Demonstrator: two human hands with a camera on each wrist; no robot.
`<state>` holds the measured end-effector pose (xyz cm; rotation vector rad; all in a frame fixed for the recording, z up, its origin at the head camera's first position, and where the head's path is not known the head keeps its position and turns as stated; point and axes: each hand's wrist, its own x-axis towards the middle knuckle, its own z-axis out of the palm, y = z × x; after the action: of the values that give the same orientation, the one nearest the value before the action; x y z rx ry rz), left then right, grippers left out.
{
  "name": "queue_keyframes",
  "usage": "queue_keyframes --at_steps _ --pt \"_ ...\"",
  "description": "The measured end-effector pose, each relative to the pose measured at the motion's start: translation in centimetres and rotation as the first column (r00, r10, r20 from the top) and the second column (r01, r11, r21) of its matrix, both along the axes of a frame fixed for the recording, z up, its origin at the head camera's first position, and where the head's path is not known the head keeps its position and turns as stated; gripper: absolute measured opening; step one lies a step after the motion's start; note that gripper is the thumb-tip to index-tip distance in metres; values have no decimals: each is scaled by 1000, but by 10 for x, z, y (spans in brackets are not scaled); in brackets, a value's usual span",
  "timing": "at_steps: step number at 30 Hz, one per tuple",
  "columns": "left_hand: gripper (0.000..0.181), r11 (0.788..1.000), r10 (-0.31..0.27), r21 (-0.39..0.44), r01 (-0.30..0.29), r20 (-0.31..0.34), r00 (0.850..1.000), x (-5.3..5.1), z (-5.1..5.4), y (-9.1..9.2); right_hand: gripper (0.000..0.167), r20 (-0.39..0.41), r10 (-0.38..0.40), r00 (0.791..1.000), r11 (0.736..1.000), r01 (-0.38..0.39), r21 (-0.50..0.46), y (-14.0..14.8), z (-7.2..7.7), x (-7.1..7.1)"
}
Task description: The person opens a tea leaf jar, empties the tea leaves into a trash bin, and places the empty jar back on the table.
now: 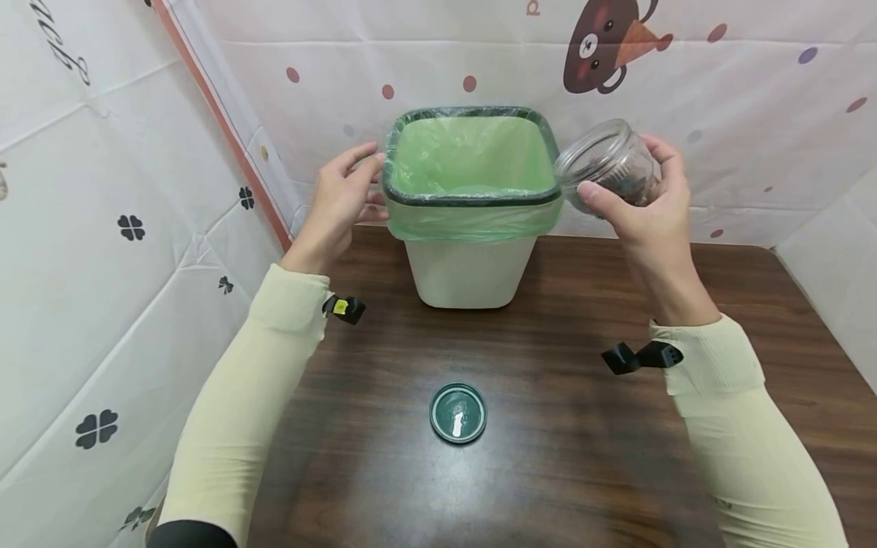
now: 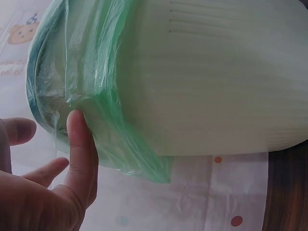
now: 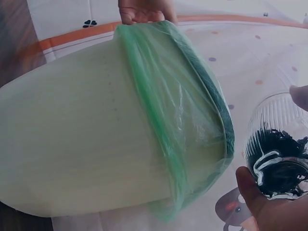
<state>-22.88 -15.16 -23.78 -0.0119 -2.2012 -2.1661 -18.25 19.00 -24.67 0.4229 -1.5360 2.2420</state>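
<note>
A pale trash bin (image 1: 470,272) stands upright at the back of the table, lined with a green plastic bag (image 1: 473,222) folded over its dark green rim. My right hand (image 1: 651,205) grips a clear ribbed glass jar (image 1: 620,169) beside the bin's right rim. The jar is tilted, its open mouth towards the bin, and dark, loose-looking stuff (image 3: 281,178) lies inside it. At the bin's left side is my left hand (image 1: 345,190), fingers spread and loosely bent, with a fingertip (image 2: 76,118) at the bag's outer face; whether it presses there I cannot tell.
A round dark green lid (image 1: 458,413) lies on the brown wooden table (image 1: 548,457), in front of the bin. White printed sheeting (image 1: 329,46) hangs close behind the bin, and more covers the left side (image 1: 82,251).
</note>
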Motion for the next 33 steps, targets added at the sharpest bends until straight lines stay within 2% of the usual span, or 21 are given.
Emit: queue_keyframes --at_steps 3,11,17,25,33 --pt "49 1000 1 -18 -1 6 1000 -4 -1 2 70 22 -1 1000 1000 2 -29 -2 2 -2" --pt "50 996 13 -92 -12 8 1000 -11 -3 8 67 -41 -10 999 1000 9 -28 -2 8 -9" --pt "49 994 33 -101 -34 -14 999 -14 -5 11 65 -56 -30 998 1000 29 -8 -4 14 -16" --pt "48 993 53 -101 -56 -29 998 -15 -5 14 63 -62 -45 997 994 51 93 -9 23 -27" --pt "49 993 68 -98 -70 -20 997 -14 -4 15 66 -12 -33 999 982 34 184 -12 29 -30"
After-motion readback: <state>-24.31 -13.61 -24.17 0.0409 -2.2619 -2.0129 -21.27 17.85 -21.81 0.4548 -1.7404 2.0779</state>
